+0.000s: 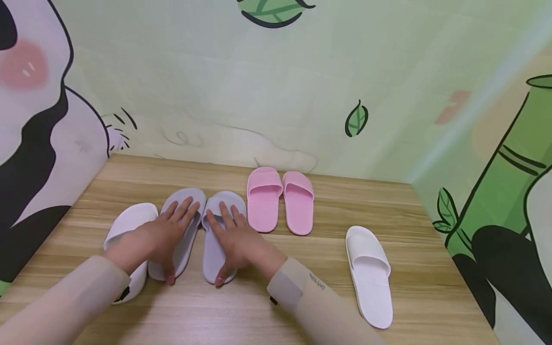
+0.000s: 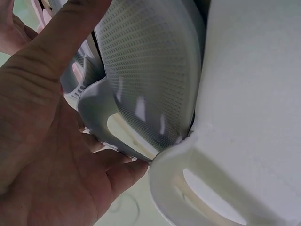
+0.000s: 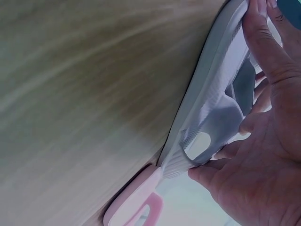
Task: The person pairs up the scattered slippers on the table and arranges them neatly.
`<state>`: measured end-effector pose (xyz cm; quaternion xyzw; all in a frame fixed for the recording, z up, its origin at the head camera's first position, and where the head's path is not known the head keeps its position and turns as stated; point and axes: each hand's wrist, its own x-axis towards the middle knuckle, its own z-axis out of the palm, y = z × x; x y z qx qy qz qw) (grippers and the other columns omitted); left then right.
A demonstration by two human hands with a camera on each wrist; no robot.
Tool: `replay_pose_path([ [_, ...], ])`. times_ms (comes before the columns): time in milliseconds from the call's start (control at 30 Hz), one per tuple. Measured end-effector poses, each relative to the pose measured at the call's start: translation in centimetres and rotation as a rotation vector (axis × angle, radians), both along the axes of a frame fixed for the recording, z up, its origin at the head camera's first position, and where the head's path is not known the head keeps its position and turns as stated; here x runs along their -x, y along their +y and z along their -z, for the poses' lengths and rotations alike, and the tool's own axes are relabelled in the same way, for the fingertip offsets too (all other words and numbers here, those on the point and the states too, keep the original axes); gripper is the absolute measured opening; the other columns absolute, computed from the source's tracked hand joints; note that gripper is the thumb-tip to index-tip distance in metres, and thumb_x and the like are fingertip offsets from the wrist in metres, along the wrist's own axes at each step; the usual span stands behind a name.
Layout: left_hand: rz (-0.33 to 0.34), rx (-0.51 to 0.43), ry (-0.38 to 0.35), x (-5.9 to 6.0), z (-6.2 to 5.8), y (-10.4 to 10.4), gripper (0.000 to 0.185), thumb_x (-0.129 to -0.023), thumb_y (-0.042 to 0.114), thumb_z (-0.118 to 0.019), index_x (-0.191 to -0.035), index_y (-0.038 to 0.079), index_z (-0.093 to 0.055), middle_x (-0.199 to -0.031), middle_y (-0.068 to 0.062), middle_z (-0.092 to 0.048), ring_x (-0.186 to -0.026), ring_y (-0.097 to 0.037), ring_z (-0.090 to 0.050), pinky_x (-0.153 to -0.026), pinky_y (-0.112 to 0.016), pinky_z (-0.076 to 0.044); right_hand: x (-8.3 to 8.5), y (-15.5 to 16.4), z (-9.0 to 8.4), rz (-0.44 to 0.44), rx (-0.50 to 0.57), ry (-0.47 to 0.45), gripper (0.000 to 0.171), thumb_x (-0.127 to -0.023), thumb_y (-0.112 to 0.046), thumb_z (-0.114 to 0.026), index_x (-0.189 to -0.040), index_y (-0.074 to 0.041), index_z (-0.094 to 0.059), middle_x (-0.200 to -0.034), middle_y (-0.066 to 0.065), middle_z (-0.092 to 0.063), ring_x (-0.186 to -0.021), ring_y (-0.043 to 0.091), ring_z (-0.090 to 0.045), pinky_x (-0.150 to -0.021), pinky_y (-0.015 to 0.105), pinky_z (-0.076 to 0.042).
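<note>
Two grey slippers lie side by side on the wooden surface, toes toward the back wall. Over the left grey slipper (image 1: pixel 186 251) rests my left hand (image 1: pixel 166 235), fingers spread across its strap and thumb near the heel. My right hand (image 1: pixel 237 239) lies the same way over the right grey slipper (image 1: pixel 211 261). In the left wrist view the textured footbed (image 2: pixel 150 56) shows beyond the thumb, with fingertips at the strap. The right wrist view shows the right slipper's side (image 3: pixel 202 103) flat on the wood, the thumb touching its heel end.
A white slipper (image 1: pixel 133 218) sits against the left grey one, partly behind my left wrist. Two pink slippers (image 1: pixel 263 211) stand near the back wall, just right of the grey pair. Another white slipper (image 1: pixel 375 287) lies alone at the right. Printed walls (image 1: pixel 215 96) enclose the wooden surface.
</note>
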<state>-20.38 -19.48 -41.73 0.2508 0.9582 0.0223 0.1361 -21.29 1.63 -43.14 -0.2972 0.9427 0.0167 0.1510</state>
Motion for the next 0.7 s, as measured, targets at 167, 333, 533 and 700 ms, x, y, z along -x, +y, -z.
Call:
replay_pose_path([
  [167, -0.016, -0.002, -0.025, 0.7, -0.1, 0.0, 0.169, -0.034, 0.048, -0.106, -0.162, -0.007, -0.010, -0.168, -0.036, -0.005, -0.150, -0.065, -0.013, -0.119, -0.071, -0.028, 0.6, -0.1, -0.1, 0.003, -0.003, -0.007, 0.158, -0.055, -0.071, -0.092, -0.167, -0.027, 0.011, -0.175, 0.010, 0.014, -0.163, 0.035, 0.001, -0.132, 0.041, -0.013],
  [333, -0.039, 0.014, -0.048, 1.4, -0.2, 0.0, 0.169, -0.036, 0.046, -0.106, -0.163, -0.006, -0.008, -0.169, -0.035, -0.002, -0.150, -0.065, -0.012, -0.119, -0.071, -0.028, 1.2, -0.2, -0.1, 0.006, 0.010, -0.024, 0.157, -0.056, -0.070, -0.092, -0.166, -0.029, 0.011, -0.175, 0.009, 0.015, -0.163, 0.034, 0.002, -0.132, 0.041, -0.013],
  [533, -0.046, 0.050, -0.044, 2.3, -0.3, 0.1, 0.170, -0.035, 0.047, -0.107, -0.163, -0.005, -0.008, -0.169, -0.035, -0.003, -0.150, -0.065, -0.013, -0.116, -0.073, -0.031, 2.1, -0.3, -0.1, 0.008, 0.010, -0.024, 0.156, -0.057, -0.070, -0.092, -0.166, -0.029, 0.012, -0.175, 0.009, 0.015, -0.163, 0.034, 0.001, -0.132, 0.042, -0.013],
  [700, -0.048, 0.062, -0.050, 3.0, -0.4, 0.3, 0.168, -0.037, 0.046, -0.107, -0.162, -0.006, -0.008, -0.168, -0.036, -0.003, -0.150, -0.065, -0.014, -0.116, -0.073, -0.031, 2.7, -0.4, -0.2, 0.019, 0.012, -0.035, 0.156, -0.057, -0.069, -0.092, -0.166, -0.030, 0.012, -0.175, 0.009, 0.015, -0.163, 0.035, 0.000, -0.132, 0.042, -0.013],
])
